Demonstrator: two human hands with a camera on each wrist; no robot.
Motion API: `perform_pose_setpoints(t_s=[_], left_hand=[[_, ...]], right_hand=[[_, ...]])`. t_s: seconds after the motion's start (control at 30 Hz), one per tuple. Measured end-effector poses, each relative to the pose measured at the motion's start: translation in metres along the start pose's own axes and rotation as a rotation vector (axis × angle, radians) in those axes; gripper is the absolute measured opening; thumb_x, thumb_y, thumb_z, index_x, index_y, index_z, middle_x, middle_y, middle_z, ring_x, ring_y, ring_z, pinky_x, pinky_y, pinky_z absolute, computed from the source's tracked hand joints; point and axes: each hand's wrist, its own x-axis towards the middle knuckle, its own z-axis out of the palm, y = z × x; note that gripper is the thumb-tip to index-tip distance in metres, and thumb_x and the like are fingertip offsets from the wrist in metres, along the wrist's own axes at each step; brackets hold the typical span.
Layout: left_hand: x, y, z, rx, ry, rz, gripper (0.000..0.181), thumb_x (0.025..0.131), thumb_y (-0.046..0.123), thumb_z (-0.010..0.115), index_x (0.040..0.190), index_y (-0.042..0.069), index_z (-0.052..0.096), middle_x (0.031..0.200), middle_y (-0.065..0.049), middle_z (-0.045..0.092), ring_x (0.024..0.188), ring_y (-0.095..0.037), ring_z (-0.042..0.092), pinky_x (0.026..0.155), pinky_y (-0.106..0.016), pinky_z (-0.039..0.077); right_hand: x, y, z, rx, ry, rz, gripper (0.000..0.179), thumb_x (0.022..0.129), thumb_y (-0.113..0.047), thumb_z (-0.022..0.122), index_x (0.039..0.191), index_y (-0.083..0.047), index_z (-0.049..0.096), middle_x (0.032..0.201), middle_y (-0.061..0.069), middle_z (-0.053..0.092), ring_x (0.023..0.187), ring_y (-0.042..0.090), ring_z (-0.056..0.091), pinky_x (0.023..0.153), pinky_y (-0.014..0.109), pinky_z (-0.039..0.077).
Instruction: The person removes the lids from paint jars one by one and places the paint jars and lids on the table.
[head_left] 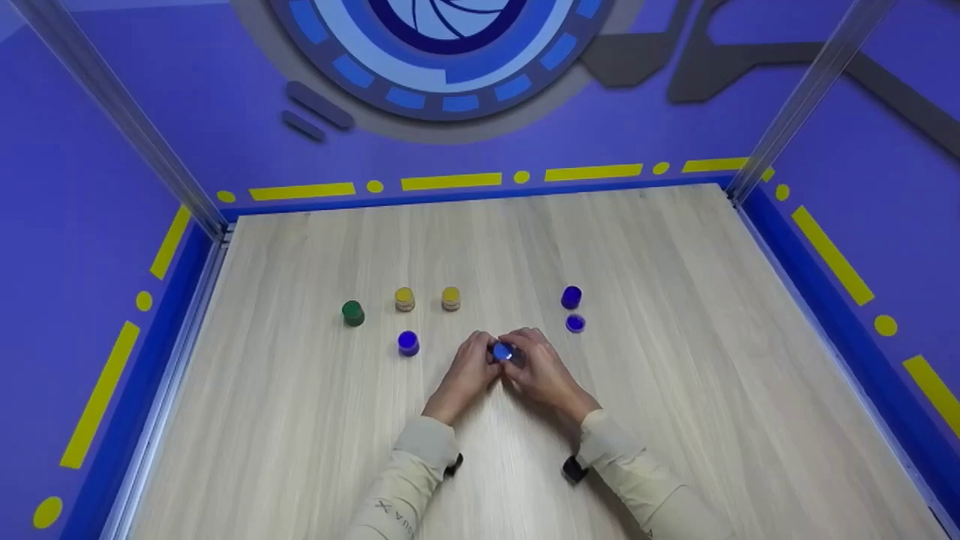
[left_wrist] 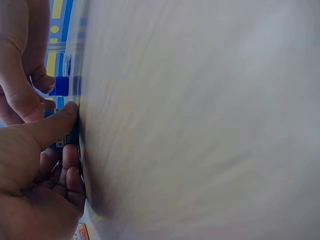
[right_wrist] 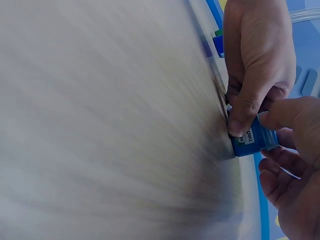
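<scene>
A small blue jar (head_left: pixel 502 351) stands on the table between the two hands, its lighter blue lid facing up. My left hand (head_left: pixel 469 369) grips the jar's body low down, thumb pressed against a white label (right_wrist: pixel 249 136) in the right wrist view. From the other side, my right hand (head_left: pixel 538 369) pinches the jar's lid (right_wrist: pixel 270 139) between thumb and fingers. The left wrist view shows the jar (left_wrist: pixel 60 140) mostly covered by the left thumb. Whether the lid is loose or tight, I cannot tell.
Left of the hands stand a blue-lidded jar (head_left: pixel 408 343), a green one (head_left: pixel 353 313) and two yellow-lidded jars (head_left: pixel 405 299). To the right are a dark blue jar (head_left: pixel 571 297) and a low round blue piece (head_left: pixel 575 323), perhaps a lid. Blue panels (head_left: pixel 525 142) wall the table.
</scene>
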Motion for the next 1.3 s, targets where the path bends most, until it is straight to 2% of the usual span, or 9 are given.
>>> perform_pose_setpoints(t_s=[0.17,0.37,0.47,0.67,0.8,1.07,1.3], left_hand=[[0.0,0.001,0.001,0.019,0.014,0.003,0.026,0.083,-0.007,0.076,0.103,-0.001,0.061,0.099,-0.01,0.061,0.093,-0.028,0.061,0.088,-0.043,0.051],[0.001,0.003,-0.001,0.004,-0.022,-0.052,0.023,0.086,-0.005,0.074,0.104,0.0,0.061,0.101,-0.009,0.061,0.096,-0.028,0.061,0.092,-0.043,0.05],[0.001,0.002,-0.001,0.008,-0.021,-0.037,0.021,0.086,-0.005,0.073,0.103,0.0,0.062,0.1,-0.009,0.061,0.096,-0.027,0.062,0.091,-0.042,0.051],[-0.001,0.0,0.001,0.005,0.005,0.013,0.023,0.084,-0.006,0.075,0.102,-0.002,0.061,0.099,-0.011,0.061,0.094,-0.028,0.062,0.09,-0.042,0.051],[0.0,0.001,0.0,-0.001,0.008,0.017,0.025,0.082,-0.009,0.075,0.101,-0.002,0.062,0.098,-0.011,0.061,0.092,-0.027,0.061,0.088,-0.041,0.051],[0.0,0.004,-0.003,-0.01,-0.043,-0.056,0.025,0.085,-0.01,0.071,0.106,-0.002,0.062,0.1,-0.008,0.06,0.093,-0.022,0.059,0.088,-0.038,0.051],[-0.001,0.003,-0.003,0.021,0.0,0.008,0.023,0.083,-0.009,0.072,0.101,-0.001,0.061,0.094,-0.009,0.059,0.089,-0.024,0.059,0.085,-0.04,0.051]], right_hand=[[-0.003,-0.004,0.003,0.009,0.075,0.032,0.046,0.087,-0.008,0.081,0.127,0.007,0.063,0.118,0.017,0.064,0.11,0.031,0.061,0.096,0.048,0.051],[-0.004,-0.01,0.01,-0.069,0.213,0.074,0.042,0.086,-0.02,0.086,0.113,0.006,0.068,0.102,0.015,0.066,0.092,0.027,0.062,0.079,0.043,0.054],[-0.004,-0.015,0.013,-0.074,0.237,0.102,0.04,0.084,-0.022,0.088,0.107,0.005,0.069,0.097,0.013,0.066,0.087,0.025,0.061,0.075,0.041,0.053],[-0.003,-0.02,0.015,-0.069,0.235,0.136,0.033,0.083,-0.016,0.088,0.102,0.003,0.068,0.095,0.011,0.065,0.086,0.024,0.062,0.077,0.041,0.054],[-0.001,-0.02,0.014,-0.079,0.206,0.143,0.028,0.085,-0.012,0.085,0.102,0.004,0.069,0.096,0.01,0.064,0.088,0.023,0.063,0.078,0.04,0.055],[0.001,-0.02,0.01,-0.092,0.124,0.116,0.025,0.085,-0.003,0.081,0.105,0.006,0.07,0.099,0.012,0.064,0.093,0.025,0.063,0.084,0.042,0.055],[0.004,-0.019,0.007,-0.104,0.075,0.067,0.027,0.083,0.001,0.079,0.108,0.005,0.069,0.105,0.013,0.065,0.102,0.029,0.061,0.091,0.045,0.053]])
